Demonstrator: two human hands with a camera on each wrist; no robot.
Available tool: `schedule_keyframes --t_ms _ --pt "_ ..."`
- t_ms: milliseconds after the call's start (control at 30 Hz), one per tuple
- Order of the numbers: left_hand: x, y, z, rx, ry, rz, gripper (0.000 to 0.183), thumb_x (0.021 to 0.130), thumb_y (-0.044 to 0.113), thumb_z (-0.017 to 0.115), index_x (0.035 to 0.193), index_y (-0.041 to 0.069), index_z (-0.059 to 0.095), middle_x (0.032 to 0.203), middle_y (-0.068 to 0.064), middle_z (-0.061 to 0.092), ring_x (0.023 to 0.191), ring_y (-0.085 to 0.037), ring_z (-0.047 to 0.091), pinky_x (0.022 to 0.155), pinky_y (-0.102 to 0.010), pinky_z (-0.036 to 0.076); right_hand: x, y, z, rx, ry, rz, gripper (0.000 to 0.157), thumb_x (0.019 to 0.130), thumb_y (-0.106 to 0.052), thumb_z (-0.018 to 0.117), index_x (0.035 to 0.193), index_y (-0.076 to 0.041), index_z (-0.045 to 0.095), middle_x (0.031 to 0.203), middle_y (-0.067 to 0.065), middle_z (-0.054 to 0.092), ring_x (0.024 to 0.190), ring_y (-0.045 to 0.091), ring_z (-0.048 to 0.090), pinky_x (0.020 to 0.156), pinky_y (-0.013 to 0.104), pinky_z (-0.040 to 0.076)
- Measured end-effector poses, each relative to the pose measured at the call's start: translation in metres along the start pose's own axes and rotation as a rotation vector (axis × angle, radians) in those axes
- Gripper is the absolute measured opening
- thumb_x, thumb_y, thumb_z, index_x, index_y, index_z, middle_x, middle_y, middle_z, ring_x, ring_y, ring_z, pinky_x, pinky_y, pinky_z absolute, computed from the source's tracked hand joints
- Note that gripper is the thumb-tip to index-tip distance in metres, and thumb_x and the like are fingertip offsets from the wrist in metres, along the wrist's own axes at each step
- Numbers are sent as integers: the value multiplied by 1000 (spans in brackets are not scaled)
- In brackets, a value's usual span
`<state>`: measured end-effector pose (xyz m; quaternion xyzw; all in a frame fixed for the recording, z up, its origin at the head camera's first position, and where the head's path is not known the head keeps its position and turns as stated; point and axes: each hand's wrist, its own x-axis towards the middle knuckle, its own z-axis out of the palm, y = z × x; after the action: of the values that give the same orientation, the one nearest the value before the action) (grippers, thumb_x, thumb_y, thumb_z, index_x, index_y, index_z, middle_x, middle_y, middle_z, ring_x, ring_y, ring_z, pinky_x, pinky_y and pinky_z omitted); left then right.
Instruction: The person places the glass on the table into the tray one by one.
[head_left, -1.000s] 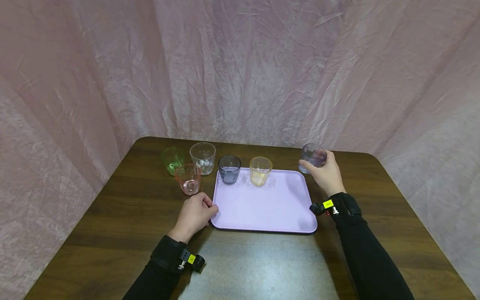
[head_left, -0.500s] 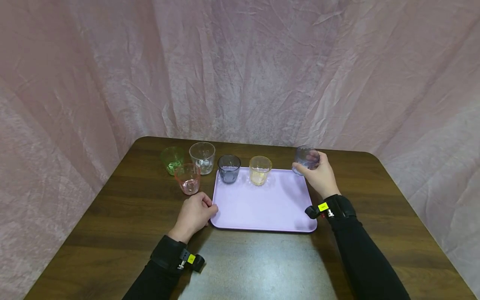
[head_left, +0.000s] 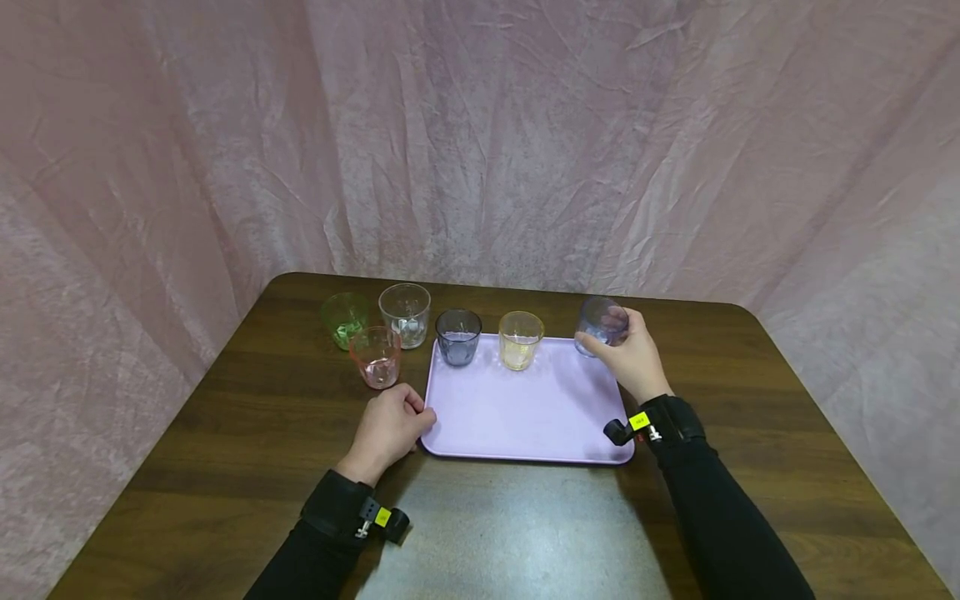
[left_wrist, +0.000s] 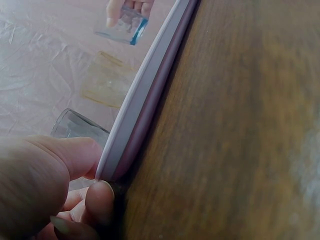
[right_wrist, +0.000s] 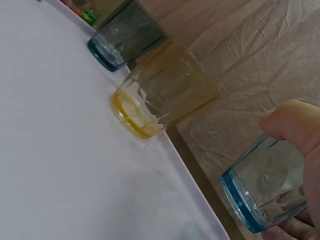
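My right hand point(head_left: 636, 360) grips a bluish clear glass tumbler point(head_left: 594, 320) at the back right corner of the lilac tray point(head_left: 525, 421). In the right wrist view, the tumbler's blue base point(right_wrist: 242, 202) hangs apart from the tray surface. The tray's front left edge is pinched by my left hand point(head_left: 384, 433); in the left wrist view its thumb lies over the rim point(left_wrist: 131, 100), with a fingertip against the edge. On the tray's back part stand a grey tumbler point(head_left: 458, 339) and, to its right, a yellow tumbler point(head_left: 519, 342), both upright.
Left of the tray, a pink tumbler point(head_left: 377, 358), a green tumbler point(head_left: 345, 321) and a clear tumbler point(head_left: 406, 315) stand close together on the brown wooden table point(head_left: 247, 417). A pink curtain point(head_left: 480, 150) hangs behind the table's back edge.
My right hand has carried the bluish tumbler leftward and a little nearer, from beyond the tray's right side to its back right corner. My left hand keeps its place on the tray.
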<state>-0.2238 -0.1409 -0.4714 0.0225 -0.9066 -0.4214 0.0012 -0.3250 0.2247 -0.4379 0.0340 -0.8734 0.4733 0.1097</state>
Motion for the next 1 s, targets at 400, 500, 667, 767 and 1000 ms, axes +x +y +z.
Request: schedule_keyframes --t_ms 400,500,667,767,1000 --pt "1 1 0 6 8 7 12 81 13 71 80 9 60 57 -1 58 42 -13 57 40 -28 45 -5 3 14 40 -38 1 85 78 -45 83 138 -4 39 127 10 53 108 22 51 93 42 42" --pt "0 1 0 6 9 8 12 81 13 71 80 9 60 57 -1 58 42 -13 57 41 -28 45 -5 5 17 42 -47 -14 84 78 -41 84 137 -2 39 126 12 53 109 24 51 95 43 41" --pt "1 0 0 2 9 3 13 82 14 71 80 9 60 58 -1 59 43 -14 57 41 -28 46 -3 8 21 15 -69 -13 85 79 -44 83 138 -1 38 127 14 53 112 25 50 97 45 41" --pt "1 0 0 2 7 -1 13 82 14 71 81 9 60 59 -1 59 44 -14 57 42 -28 47 -4 9 23 8 -77 -6 86 79 -44 83 138 -1 38 126 15 53 113 26 50 98 45 41" --pt "0 1 0 3 0 -12 13 82 15 71 82 9 60 60 -2 59 45 -14 57 43 -29 47 -6 11 25 -7 -87 -4 86 78 -44 83 137 -1 38 124 15 53 109 27 51 95 46 43"
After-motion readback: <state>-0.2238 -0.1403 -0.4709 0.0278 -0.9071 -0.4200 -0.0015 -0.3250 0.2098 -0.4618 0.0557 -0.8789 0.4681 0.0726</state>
